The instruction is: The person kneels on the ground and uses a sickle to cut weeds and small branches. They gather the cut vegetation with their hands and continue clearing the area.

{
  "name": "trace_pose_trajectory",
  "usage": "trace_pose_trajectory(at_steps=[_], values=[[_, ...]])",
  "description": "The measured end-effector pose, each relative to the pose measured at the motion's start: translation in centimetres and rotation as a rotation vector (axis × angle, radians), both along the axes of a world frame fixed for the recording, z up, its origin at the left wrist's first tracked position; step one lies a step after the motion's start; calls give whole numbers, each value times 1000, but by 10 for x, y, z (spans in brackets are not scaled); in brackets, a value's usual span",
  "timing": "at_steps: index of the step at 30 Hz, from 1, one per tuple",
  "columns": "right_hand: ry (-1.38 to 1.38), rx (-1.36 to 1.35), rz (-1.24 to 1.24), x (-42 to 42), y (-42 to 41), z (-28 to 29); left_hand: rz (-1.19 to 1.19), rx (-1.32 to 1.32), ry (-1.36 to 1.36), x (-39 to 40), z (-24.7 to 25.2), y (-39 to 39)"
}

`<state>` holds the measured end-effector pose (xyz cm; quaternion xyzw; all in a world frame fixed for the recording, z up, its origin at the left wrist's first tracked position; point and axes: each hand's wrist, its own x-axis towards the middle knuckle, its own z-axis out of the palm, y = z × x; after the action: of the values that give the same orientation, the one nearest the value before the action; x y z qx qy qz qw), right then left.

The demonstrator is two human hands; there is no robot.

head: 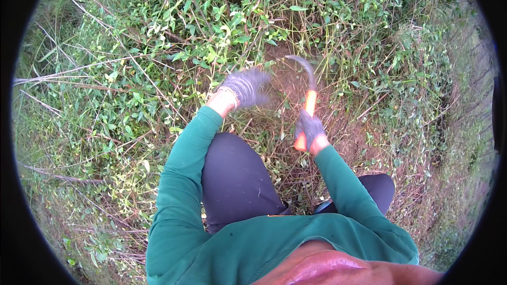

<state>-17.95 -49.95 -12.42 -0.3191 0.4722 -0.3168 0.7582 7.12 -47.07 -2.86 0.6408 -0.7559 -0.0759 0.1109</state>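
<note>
My right hand (310, 127), in a grey knit glove, grips the orange handle of a sickle (311, 103). Its curved metal blade (307, 67) points away from me, and the tip bends left over a patch of bare reddish soil (291, 81). To the left, my gloved left hand (246, 87) is blurred by motion at the edge of the leafy weeds (206, 55). Whether its fingers hold any stems cannot be made out. A gap separates this hand from the blade.
Dense green undergrowth (253, 4) spreads ahead and to the left. Long dry stalks (79, 72) cross it on the left. Cut stems and dry litter (293, 178) lie between my bent knees (239, 178). Sparser grass covers reddish ground (420, 206) at right.
</note>
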Motion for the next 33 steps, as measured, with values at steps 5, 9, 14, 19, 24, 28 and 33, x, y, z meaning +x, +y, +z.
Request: trace_pose_trajectory(at_steps=[5, 9, 14, 19, 24, 28, 33], values=[[-197, 258, 388, 44, 67, 24, 748, -330, -45, 27, 26, -46], [234, 114, 364, 9, 99, 54, 688, 207, 31, 16, 0, -68], [565, -241, 384, -2, 83, 21, 803, 262, 284, 48, -46, -93], [671, -795, -52, -23, 57, 16, 587, 264, 195, 60, -58, -83], [1074, -1147, 374, 51, -54, 90, 573, 248, 67, 52, -43, -58], [1268, -948, 555, 116, -114, 78, 613, 227, 50, 49, -45, -58], [1012, -794, 321, 69, -58, -19, 610, 221, -24, 67, -75, -54]])
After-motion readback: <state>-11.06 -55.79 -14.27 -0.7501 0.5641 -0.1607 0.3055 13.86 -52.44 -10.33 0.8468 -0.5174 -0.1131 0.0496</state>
